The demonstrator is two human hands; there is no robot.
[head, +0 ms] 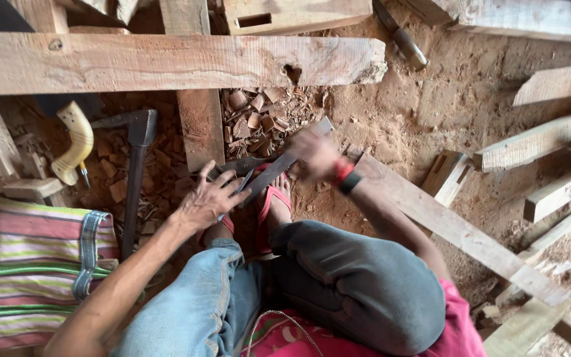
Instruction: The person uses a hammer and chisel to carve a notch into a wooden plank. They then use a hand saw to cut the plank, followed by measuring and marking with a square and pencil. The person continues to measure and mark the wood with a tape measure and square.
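1. Two hands meet above the feet in red sandals [267, 205]: the left hand [209, 198] lies with fingers spread on a dark metal blade [246, 165].
2. Right hand [315, 153], blurred, is closed around a long flat gray file [284, 165] laid slanting across that blade.
3. Wood chips [259, 119] lie just beyond, under a rough beam [166, 63].
4. Hammer [137, 165] rests at left.

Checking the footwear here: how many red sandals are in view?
2: one red sandal on the foot below the right hand; the other mostly hidden under the left hand, only a strap showing.
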